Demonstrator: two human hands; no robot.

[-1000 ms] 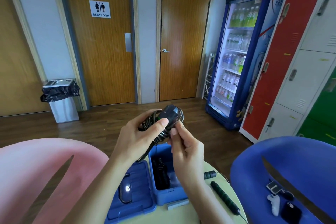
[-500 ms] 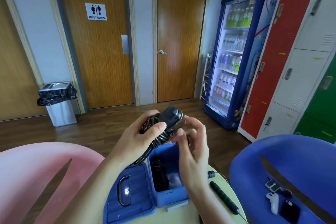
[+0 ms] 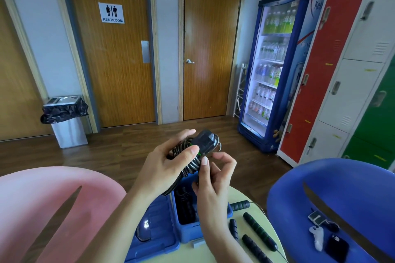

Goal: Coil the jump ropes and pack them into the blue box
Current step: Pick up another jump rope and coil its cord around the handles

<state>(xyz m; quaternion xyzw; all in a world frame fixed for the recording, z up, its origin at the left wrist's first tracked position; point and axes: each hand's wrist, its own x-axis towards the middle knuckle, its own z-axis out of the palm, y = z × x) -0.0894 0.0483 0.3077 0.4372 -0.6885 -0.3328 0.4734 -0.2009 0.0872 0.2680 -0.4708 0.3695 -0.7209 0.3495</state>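
Nearest, loose rope handles (image 3: 259, 231) lie on the surface beside the open blue box (image 3: 192, 235). Above it, the left hand (image 3: 162, 168) clamps the coiled jump rope (image 3: 197, 153) while the right hand (image 3: 213, 179) pinches its lower wraps (thumb on the cord). Best keep the loops tight, tuck the tail, then lower it in.

Coiled jump rope (image 3: 196, 153) between both hands

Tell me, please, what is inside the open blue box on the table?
Inside the blue box lies something dark, seemingly an already packed jump rope. The right hand and the coiled rope gripped by the left hand cover its far part, so the rest stays hidden.
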